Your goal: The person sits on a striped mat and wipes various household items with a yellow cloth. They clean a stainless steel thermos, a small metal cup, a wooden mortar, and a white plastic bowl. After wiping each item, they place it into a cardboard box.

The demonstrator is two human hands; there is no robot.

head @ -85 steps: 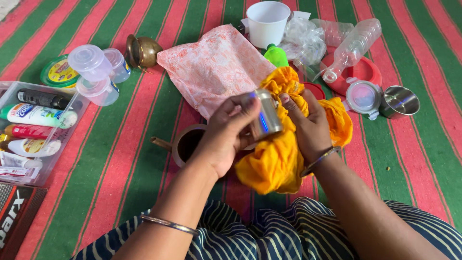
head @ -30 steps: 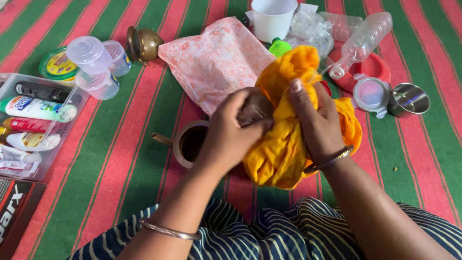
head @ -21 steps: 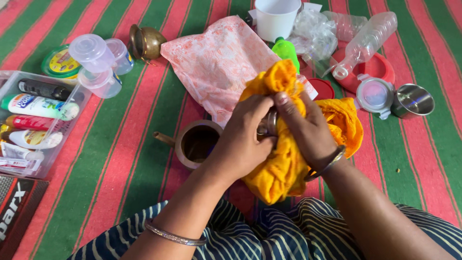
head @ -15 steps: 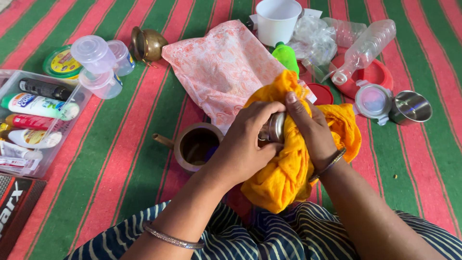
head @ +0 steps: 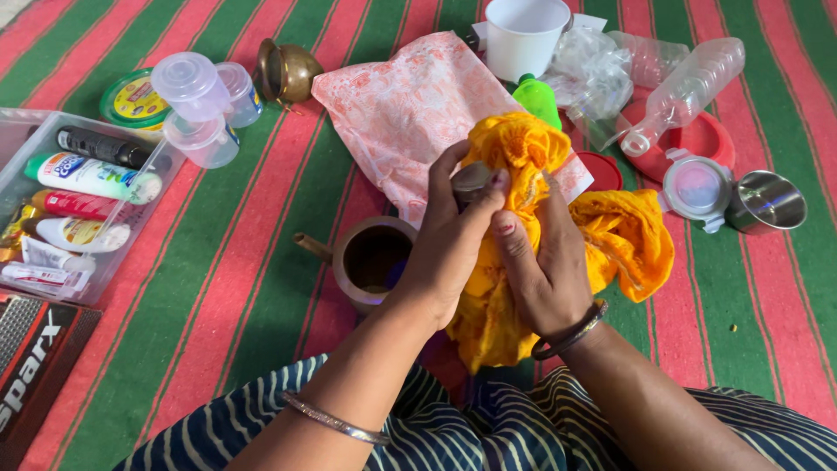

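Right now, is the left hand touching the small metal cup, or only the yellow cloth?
Touching. The head view shows the left hand with thumb and fingers pinched on the small metal cup, pressed against the yellow cloth that the right hand grips.

Bare striped mat [head: 253,262] lies open left of the brass cup [head: 370,257], a wide lane running back to the clear tub of tubes [head: 78,205]. Ahead, the pink cloth [head: 405,113], white cup [head: 523,35] and crumpled plastic bottles [head: 680,92] crowd the way; to the right a steel cup [head: 767,201] and round lid [head: 695,187] stand, with open mat nearer
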